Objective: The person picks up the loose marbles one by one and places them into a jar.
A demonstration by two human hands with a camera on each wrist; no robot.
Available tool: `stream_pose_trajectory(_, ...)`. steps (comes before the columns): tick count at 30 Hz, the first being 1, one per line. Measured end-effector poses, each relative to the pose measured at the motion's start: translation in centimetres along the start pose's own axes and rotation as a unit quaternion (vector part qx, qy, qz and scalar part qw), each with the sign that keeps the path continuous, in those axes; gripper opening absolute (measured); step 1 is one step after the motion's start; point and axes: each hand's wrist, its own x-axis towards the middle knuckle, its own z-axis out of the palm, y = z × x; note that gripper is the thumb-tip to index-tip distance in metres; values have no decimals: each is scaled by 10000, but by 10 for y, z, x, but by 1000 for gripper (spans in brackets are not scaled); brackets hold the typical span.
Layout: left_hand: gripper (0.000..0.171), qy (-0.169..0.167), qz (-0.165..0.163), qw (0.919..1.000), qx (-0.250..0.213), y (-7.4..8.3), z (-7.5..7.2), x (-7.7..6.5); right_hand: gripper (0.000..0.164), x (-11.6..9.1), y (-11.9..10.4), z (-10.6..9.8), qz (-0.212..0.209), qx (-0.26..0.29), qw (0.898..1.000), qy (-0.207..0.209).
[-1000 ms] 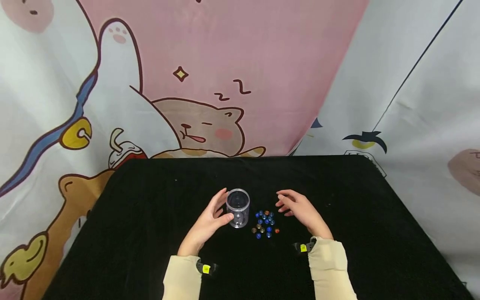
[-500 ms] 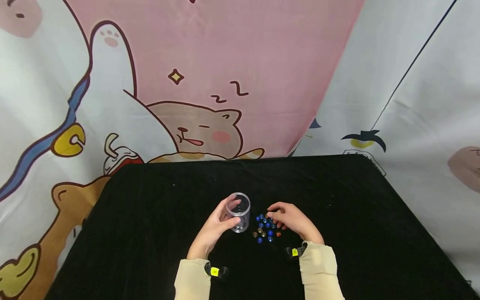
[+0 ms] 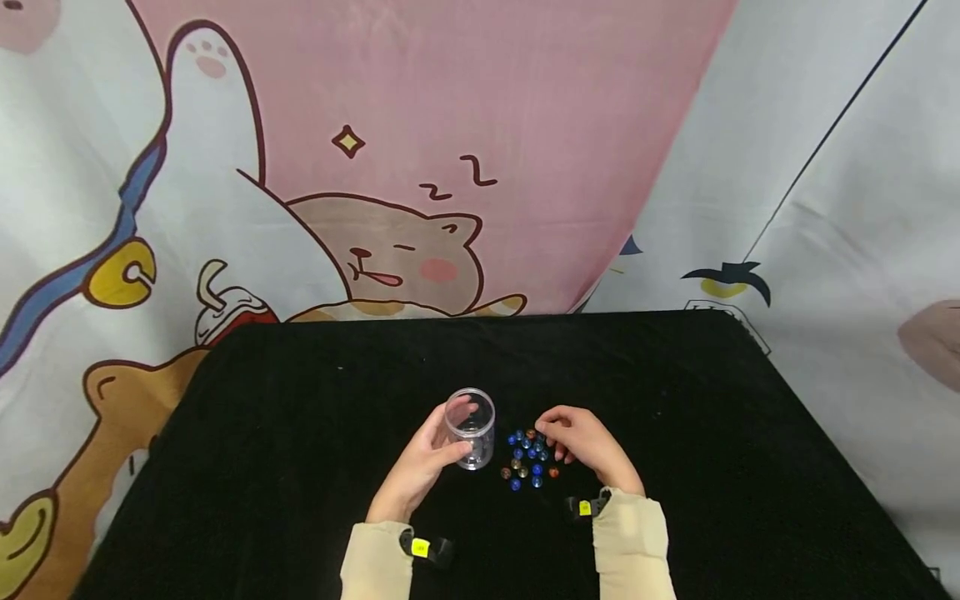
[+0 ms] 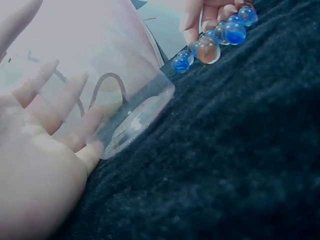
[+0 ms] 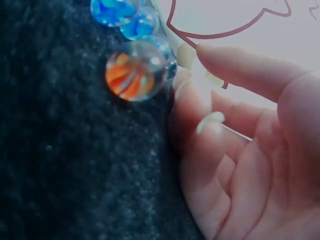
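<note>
My left hand [image 3: 416,468] grips a clear plastic jar [image 3: 481,440], thumb on the near side and fingers round the back. The jar stands mouth up on the black cloth, with nothing seen inside; its round base [image 4: 137,125] shows in the left wrist view. Right of it lies a loose group of glass marbles [image 3: 537,470], mostly blue, with a few orange or brownish ones. My right hand [image 3: 588,437] is bent over the group's right edge, fingertips close beside the marbles. In the right wrist view its thumb and fingers are apart, near an orange-swirled marble [image 5: 132,72], with nothing seen between them.
A black cloth [image 3: 300,467] covers the table. Behind it hangs a pink and white curtain [image 3: 585,125] with cartoon animals. Dark wrist cameras [image 3: 427,547] with yellow labels sit at both cuffs.
My left fingers have closed further round the jar. My right hand has moved left and down to the marbles, then stayed there over the last half second.
</note>
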Motion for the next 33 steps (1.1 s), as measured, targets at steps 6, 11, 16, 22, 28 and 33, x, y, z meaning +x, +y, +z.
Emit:
stream_pose_trajectory(6, 58, -65, 29, 10000, 51, 0, -1, -1, 16, -4, -6, 2, -133, -223, 9997, -17)
stream_pose_trajectory(11, 59, 2, -26, 9999, 157, 2, 0, -3, 13, -6, -9, 3, -164, -616, 9979, -123)
stream_pose_trajectory(16, 58, 256, -90, 9993, 241, 6, 7, -4, 14, -11, -12, 3, -138, -948, 9952, -194)
stream_pose_trajectory(22, 58, 315, -63, 9989, 338, 19, 16, -7, 13, -14, -14, 3, -67, -1011, 9947, -178)
stream_pose_trajectory(28, 57, 359, -54, 9977, 564, 22, 17, -7, 12, -12, -13, 5, -88, -941, 9955, -90)
stream_pose_trajectory(33, 57, 380, -4, 9979, 534, 11, 13, -5, 11, -11, -12, 6, -181, -1013, 9947, -26)
